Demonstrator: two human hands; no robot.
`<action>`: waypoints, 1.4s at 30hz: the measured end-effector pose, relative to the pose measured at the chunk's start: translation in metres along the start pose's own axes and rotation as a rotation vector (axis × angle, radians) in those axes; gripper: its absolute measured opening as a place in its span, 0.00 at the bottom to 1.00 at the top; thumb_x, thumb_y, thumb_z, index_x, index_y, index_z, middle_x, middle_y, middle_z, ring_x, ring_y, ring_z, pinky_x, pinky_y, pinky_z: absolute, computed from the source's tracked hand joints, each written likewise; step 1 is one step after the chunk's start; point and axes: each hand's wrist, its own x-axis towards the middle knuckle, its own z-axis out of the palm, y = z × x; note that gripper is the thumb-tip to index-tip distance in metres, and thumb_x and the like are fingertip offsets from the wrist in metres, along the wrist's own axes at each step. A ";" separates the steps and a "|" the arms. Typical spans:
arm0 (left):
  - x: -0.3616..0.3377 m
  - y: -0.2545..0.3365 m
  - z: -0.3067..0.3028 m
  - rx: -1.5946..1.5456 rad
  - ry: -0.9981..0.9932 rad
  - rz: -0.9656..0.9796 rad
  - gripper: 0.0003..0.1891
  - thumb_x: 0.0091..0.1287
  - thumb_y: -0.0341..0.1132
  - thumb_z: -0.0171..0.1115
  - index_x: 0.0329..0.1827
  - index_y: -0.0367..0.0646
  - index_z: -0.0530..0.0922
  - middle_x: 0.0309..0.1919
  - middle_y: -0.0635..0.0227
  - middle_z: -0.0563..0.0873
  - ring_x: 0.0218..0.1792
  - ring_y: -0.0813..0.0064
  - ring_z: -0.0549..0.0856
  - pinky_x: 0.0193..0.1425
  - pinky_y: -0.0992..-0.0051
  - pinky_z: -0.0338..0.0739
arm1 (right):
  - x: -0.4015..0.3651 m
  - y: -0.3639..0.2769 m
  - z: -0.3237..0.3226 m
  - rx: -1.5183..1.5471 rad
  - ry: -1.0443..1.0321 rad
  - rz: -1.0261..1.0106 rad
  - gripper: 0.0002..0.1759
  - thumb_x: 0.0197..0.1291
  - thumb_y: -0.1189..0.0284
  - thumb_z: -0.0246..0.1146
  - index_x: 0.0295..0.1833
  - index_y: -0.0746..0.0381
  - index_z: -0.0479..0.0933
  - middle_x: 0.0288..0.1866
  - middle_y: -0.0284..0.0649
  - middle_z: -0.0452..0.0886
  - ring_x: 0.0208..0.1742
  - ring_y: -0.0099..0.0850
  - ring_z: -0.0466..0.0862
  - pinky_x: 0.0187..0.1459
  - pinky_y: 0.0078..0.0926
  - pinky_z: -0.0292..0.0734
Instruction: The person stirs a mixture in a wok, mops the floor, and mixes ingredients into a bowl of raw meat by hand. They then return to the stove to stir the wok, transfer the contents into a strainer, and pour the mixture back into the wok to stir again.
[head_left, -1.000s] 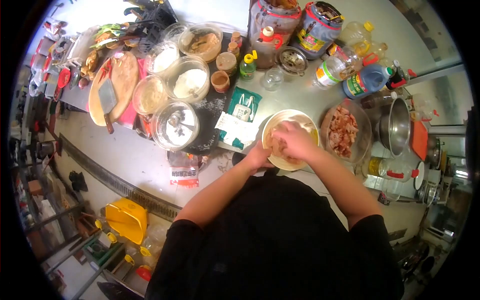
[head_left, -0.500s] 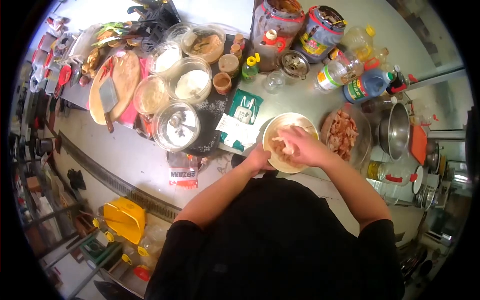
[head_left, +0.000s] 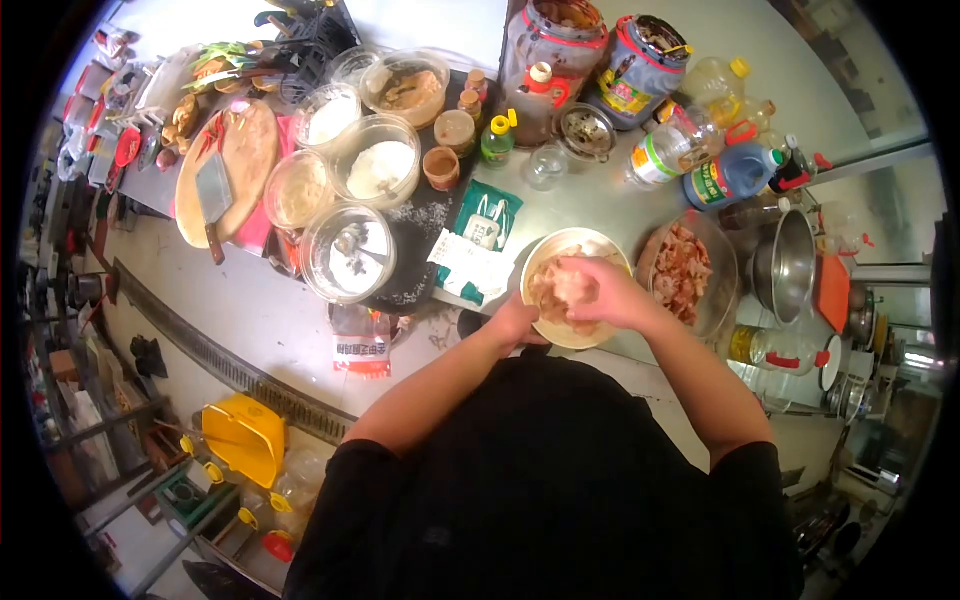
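Got one big clear tub of raw meat just right of my one cream bowl, one green packet left of the bowl. Two hands in here: my left hand grips the bowl's edge, my right hand clutches one pale clump of meat inside.

Premises: a kitchen, apparently commercial. Left side: a wooden cutting board bearing a cleaver, beside tubs of white powder. Far side of the metal worktop: large jars and bottles. Right side: a basin of cut raw meat, with steel bowls. Left floor: a grated drain channel.
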 end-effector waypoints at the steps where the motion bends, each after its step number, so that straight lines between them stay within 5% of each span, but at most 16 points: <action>1: -0.002 0.004 0.001 -0.008 0.008 -0.011 0.28 0.62 0.25 0.44 0.69 0.49 0.58 0.58 0.60 0.74 0.57 0.61 0.78 0.52 0.58 0.80 | 0.001 0.004 -0.001 -0.023 0.000 -0.013 0.38 0.35 0.74 0.72 0.60 0.56 0.72 0.52 0.49 0.75 0.54 0.45 0.76 0.54 0.33 0.73; 3: -0.005 0.006 0.001 -0.006 -0.008 -0.001 0.27 0.63 0.25 0.46 0.68 0.47 0.60 0.58 0.60 0.75 0.56 0.61 0.79 0.51 0.59 0.81 | 0.007 0.014 0.004 -0.046 -0.002 -0.026 0.38 0.34 0.73 0.72 0.58 0.58 0.72 0.51 0.48 0.75 0.54 0.45 0.76 0.53 0.33 0.73; 5: -0.006 0.007 0.002 -0.003 -0.022 0.004 0.26 0.63 0.25 0.49 0.66 0.46 0.62 0.57 0.60 0.75 0.55 0.61 0.80 0.51 0.59 0.82 | 0.018 0.031 0.022 -0.598 -0.045 -0.269 0.37 0.35 0.71 0.73 0.59 0.60 0.72 0.53 0.50 0.74 0.53 0.48 0.76 0.55 0.38 0.72; 6: -0.006 0.006 0.004 0.002 0.002 -0.010 0.25 0.63 0.25 0.50 0.66 0.45 0.62 0.57 0.59 0.75 0.55 0.61 0.80 0.50 0.60 0.82 | 0.020 0.039 0.033 -0.594 -0.048 -0.268 0.37 0.35 0.71 0.73 0.59 0.60 0.72 0.53 0.50 0.74 0.53 0.48 0.76 0.55 0.38 0.72; 12: 0.001 -0.005 0.000 -0.042 0.034 -0.007 0.24 0.64 0.25 0.51 0.65 0.42 0.63 0.55 0.57 0.77 0.52 0.60 0.82 0.48 0.62 0.83 | 0.038 0.083 0.057 -0.527 -0.181 0.126 0.22 0.43 0.72 0.65 0.48 0.60 0.76 0.51 0.49 0.72 0.48 0.49 0.75 0.51 0.38 0.73; 14: 0.004 -0.007 -0.003 -0.063 0.030 0.003 0.24 0.64 0.25 0.51 0.65 0.41 0.63 0.55 0.55 0.76 0.51 0.59 0.82 0.48 0.62 0.84 | 0.031 0.043 0.037 -0.523 -0.055 0.200 0.13 0.51 0.74 0.59 0.44 0.61 0.76 0.41 0.47 0.78 0.47 0.43 0.77 0.44 0.36 0.74; 17: 0.004 -0.008 -0.006 -0.105 0.008 -0.009 0.25 0.63 0.23 0.49 0.65 0.39 0.61 0.55 0.53 0.76 0.51 0.57 0.82 0.47 0.62 0.84 | 0.011 -0.019 0.011 -0.371 -0.089 0.191 0.20 0.52 0.75 0.59 0.53 0.61 0.73 0.47 0.49 0.76 0.51 0.45 0.77 0.47 0.36 0.74; 21: -0.007 0.005 0.003 -0.078 0.033 -0.019 0.26 0.63 0.23 0.45 0.66 0.40 0.60 0.57 0.54 0.75 0.52 0.58 0.81 0.49 0.60 0.83 | -0.014 -0.015 0.006 -0.219 -0.057 -0.016 0.28 0.54 0.75 0.59 0.63 0.59 0.67 0.56 0.53 0.70 0.55 0.48 0.74 0.51 0.38 0.73; 23: -0.007 0.005 0.003 -0.064 0.029 -0.028 0.26 0.63 0.23 0.43 0.67 0.41 0.60 0.58 0.56 0.74 0.54 0.59 0.80 0.50 0.59 0.82 | -0.017 0.003 0.018 -0.372 -0.017 0.364 0.43 0.40 0.72 0.71 0.67 0.58 0.64 0.60 0.56 0.67 0.59 0.51 0.71 0.58 0.37 0.69; 27: -0.008 0.005 0.011 -0.020 -0.002 -0.048 0.26 0.63 0.24 0.46 0.67 0.41 0.60 0.57 0.55 0.75 0.54 0.59 0.81 0.49 0.61 0.83 | -0.005 0.092 0.069 -0.532 0.240 0.186 0.37 0.44 0.72 0.69 0.64 0.60 0.66 0.60 0.55 0.68 0.58 0.49 0.73 0.57 0.37 0.70; 30: -0.007 0.000 0.009 -0.009 0.038 -0.048 0.26 0.63 0.23 0.48 0.66 0.40 0.60 0.56 0.54 0.76 0.52 0.58 0.81 0.49 0.61 0.83 | 0.010 0.107 0.056 -0.108 0.376 0.164 0.28 0.54 0.68 0.63 0.62 0.60 0.69 0.56 0.54 0.72 0.56 0.46 0.75 0.52 0.36 0.73; 32: 0.000 -0.006 0.006 -0.033 0.009 -0.035 0.26 0.63 0.23 0.48 0.66 0.41 0.60 0.56 0.55 0.76 0.52 0.59 0.81 0.49 0.62 0.83 | 0.007 0.063 0.018 -0.149 -0.001 0.388 0.24 0.54 0.72 0.64 0.58 0.63 0.72 0.55 0.51 0.75 0.53 0.44 0.77 0.52 0.32 0.74; 33: 0.002 -0.008 0.002 -0.046 -0.014 -0.023 0.26 0.63 0.23 0.49 0.66 0.41 0.60 0.55 0.55 0.76 0.52 0.59 0.82 0.49 0.62 0.83 | 0.002 0.043 0.007 -0.151 -0.001 0.392 0.24 0.54 0.72 0.64 0.58 0.63 0.72 0.55 0.51 0.75 0.53 0.44 0.77 0.52 0.32 0.74; 39: -0.004 0.000 0.000 0.051 0.045 -0.080 0.24 0.63 0.25 0.49 0.65 0.42 0.63 0.54 0.58 0.77 0.50 0.61 0.82 0.47 0.64 0.83 | 0.001 0.029 0.016 0.246 0.137 0.206 0.27 0.52 0.70 0.66 0.59 0.63 0.73 0.56 0.53 0.75 0.55 0.42 0.77 0.54 0.34 0.72; 41: -0.004 0.001 0.000 0.064 0.048 -0.065 0.25 0.61 0.23 0.50 0.64 0.40 0.63 0.53 0.56 0.78 0.49 0.59 0.82 0.45 0.64 0.84 | 0.007 0.050 0.055 -0.482 0.269 0.326 0.25 0.51 0.68 0.66 0.56 0.63 0.74 0.54 0.54 0.75 0.53 0.46 0.77 0.56 0.38 0.71; 42: -0.005 0.002 -0.002 0.061 0.030 -0.078 0.25 0.61 0.23 0.50 0.64 0.40 0.62 0.53 0.57 0.77 0.48 0.60 0.82 0.45 0.65 0.84 | 0.009 0.057 0.065 -0.476 0.268 0.329 0.25 0.51 0.68 0.66 0.56 0.63 0.74 0.54 0.54 0.75 0.53 0.46 0.77 0.56 0.38 0.71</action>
